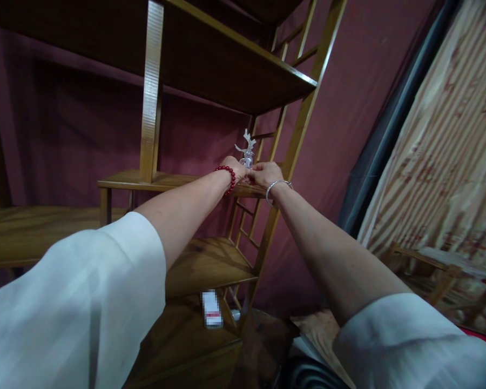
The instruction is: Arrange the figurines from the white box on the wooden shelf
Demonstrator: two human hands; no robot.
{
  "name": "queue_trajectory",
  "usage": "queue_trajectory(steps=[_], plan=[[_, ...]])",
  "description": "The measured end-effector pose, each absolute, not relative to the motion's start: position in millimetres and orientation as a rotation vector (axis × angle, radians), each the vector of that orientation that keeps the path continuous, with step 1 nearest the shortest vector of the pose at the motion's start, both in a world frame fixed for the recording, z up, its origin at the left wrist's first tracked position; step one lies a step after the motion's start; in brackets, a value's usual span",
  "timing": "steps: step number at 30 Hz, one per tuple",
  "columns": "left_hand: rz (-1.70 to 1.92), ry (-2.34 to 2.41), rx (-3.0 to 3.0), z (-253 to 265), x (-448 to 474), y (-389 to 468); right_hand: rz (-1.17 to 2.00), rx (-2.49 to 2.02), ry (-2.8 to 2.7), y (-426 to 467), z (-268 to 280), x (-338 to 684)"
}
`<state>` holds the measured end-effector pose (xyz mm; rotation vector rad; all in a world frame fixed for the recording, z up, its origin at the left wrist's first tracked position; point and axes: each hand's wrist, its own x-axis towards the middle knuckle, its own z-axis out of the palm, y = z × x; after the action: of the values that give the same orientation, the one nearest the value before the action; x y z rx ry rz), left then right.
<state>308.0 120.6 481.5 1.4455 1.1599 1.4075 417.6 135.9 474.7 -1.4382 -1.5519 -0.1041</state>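
A glossy yellow-brown wooden shelf unit (151,92) bears a blurred white-and-red rectangular pack (212,308) near its low board's (174,337) right edge.

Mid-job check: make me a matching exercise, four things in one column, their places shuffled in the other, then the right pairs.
Things:
1. clear antlered figurine
2. red bead bracelet
3. silver bangle
4. pixelated white item

Places:
A. on the wrist of the right hand
B. on a low shelf
C. on the wrist of the left hand
D. where both hands meet

Pairs: 1-D, 2-C, 3-A, 4-B
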Motion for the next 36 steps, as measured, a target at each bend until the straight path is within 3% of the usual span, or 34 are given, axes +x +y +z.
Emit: queue_trajectory(steps=[22,36], plan=[[1.437,1.271,1.63,478,314,156,-0.022,-1.431,-1.527,168,468,415],[1.449,1.297,1.578,473,316,156,-0.126,-1.42,-1.547,170,464,422]])
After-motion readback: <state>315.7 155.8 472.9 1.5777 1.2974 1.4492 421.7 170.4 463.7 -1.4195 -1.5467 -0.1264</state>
